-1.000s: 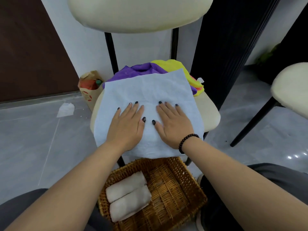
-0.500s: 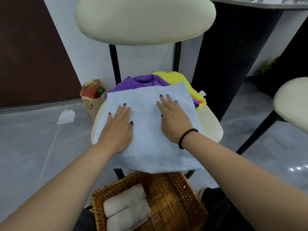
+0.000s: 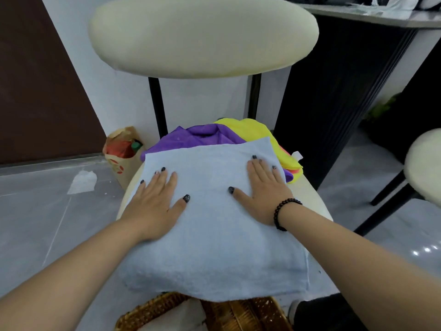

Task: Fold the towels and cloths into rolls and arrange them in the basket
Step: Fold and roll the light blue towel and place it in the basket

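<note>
Looking down from your head, the nearest thing is one wicker basket at the bottom edge, half hidden by the towel's hanging edge. A bit of white roll shows inside it; you can't count the rolls from here.

Next up is one light blue towel, spread flat over the cream chair seat, with its near edge drooping toward the basket.

Both your hands are on it, two in total, palms down. Your left hand lies on the towel's left part, fingers straight and slightly fanned, thumb pointing right. Your right hand lies on the right part, fingers straight and pointing away, thumb pointing left, one black bead bracelet on the wrist. Neither hand grasps anything; they're just pressing flat, well apart from each other.

Just past the towel's far edge there's a heap of cloths: one purple cloth, one yellow cloth, plus an orange-pink bit peeking out on the right. A small white tag sticks out there, no readable writing.

Farther off, the chair's backrest sits overhead. On the floor to the left is one paper bag with red print you can't read, and one white scrap. A second chair shows on the right.
</note>
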`<state>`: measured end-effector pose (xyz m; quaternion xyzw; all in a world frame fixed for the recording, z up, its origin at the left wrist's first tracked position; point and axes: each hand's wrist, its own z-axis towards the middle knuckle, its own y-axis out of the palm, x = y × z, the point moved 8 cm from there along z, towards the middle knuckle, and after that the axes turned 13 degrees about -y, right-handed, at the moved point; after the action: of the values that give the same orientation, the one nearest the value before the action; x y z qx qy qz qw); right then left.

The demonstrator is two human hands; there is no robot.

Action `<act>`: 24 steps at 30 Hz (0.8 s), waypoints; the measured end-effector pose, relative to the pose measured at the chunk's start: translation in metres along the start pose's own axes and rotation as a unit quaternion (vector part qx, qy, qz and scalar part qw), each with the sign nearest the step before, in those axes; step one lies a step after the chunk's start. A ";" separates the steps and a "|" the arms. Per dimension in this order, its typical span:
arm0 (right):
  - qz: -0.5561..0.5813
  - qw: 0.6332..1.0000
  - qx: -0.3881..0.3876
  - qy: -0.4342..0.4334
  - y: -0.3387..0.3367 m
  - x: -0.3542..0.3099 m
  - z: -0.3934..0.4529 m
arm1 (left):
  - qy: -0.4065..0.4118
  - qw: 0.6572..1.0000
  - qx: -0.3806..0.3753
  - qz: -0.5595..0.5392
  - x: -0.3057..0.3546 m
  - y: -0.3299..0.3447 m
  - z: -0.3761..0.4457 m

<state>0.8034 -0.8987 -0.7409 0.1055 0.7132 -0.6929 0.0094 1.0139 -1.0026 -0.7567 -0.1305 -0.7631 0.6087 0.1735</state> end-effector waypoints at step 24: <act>-0.050 0.997 0.040 0.035 -0.024 0.033 0.035 | -0.074 0.995 0.049 -0.049 -0.032 -0.024 0.067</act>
<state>0.7627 -0.9293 -0.7242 0.0940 0.6893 -0.7162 -0.0546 1.0142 -1.0803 -0.7498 -0.0392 -0.7488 0.6440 0.1519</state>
